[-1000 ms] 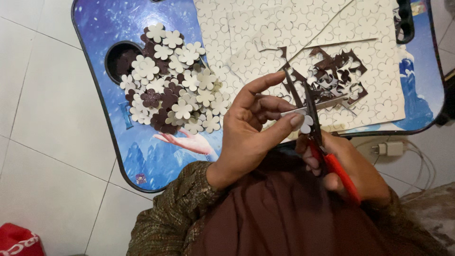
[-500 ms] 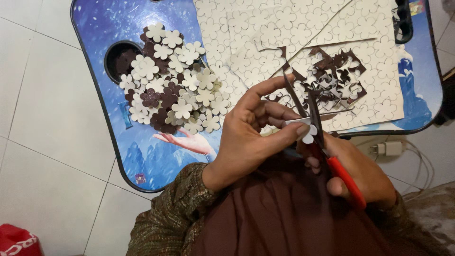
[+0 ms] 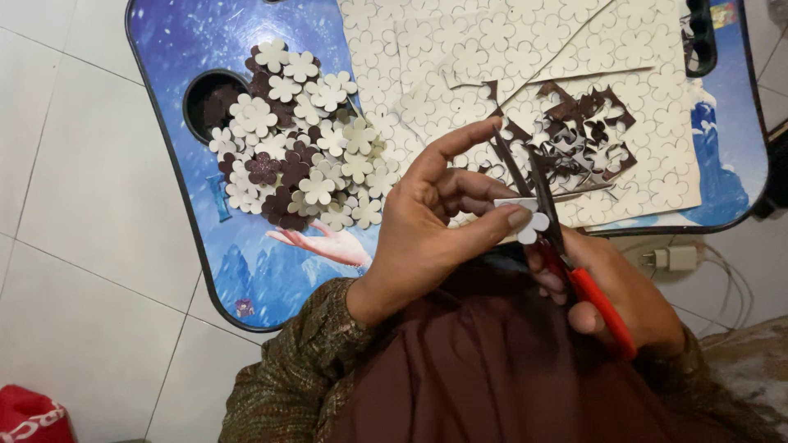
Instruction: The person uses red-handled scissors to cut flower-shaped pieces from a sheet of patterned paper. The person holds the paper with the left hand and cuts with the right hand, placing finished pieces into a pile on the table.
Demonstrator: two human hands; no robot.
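Here, a small white flower cutout [image 3: 532, 223] is pinched between the thumb and fingers of the left hand [image 3: 431, 226], with the forefinger stretched upward and free. A pair of scissors [image 3: 558, 246] with red handles is gripped by the right hand [image 3: 624, 287], the fingers closed through the handles; the dark blades are parted and set against the cutout, pointing up toward the table. Both hands are held just in front of the near edge of a small blue table [image 3: 246, 271] printed with a snowy picture. On its left part a heap of cut flowers [image 3: 300, 160], white and dark brown, is piled beside a round cup hole [image 3: 205, 102]. On its right part a white sheet [image 3: 509, 49] stamped with flower shapes is laid, with a ragged cut-out patch [image 3: 583, 135] showing dark brown. A white plug [image 3: 669, 258] and cable are seen on the tiled floor [image 3: 74, 205] at the right.
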